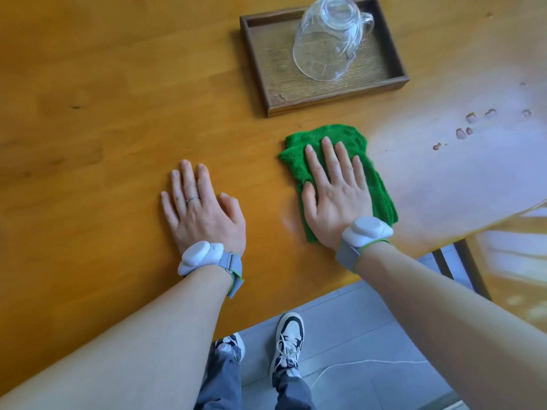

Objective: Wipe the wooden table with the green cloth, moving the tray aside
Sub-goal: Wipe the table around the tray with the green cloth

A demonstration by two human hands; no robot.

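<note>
A folded green cloth point(352, 137) lies on the wooden table point(103, 99) near its front edge. My right hand point(334, 190) presses flat on top of the cloth, fingers spread and pointing away from me. To its left, my left hand point(201, 205) rests flat on bare wood with nothing in it. Beyond the cloth stands a dark wooden tray point(337, 100), and in it a clear glass mug point(328, 39) sits upside down with its handle to the right. Neither hand touches the tray.
Several water drops point(470, 118) sit on the table at the right, in a glare patch. The table's front edge runs diagonally below my wrists. Beneath it are grey floor tiles, my shoes point(288, 341), and part of a chair frame point(461, 267).
</note>
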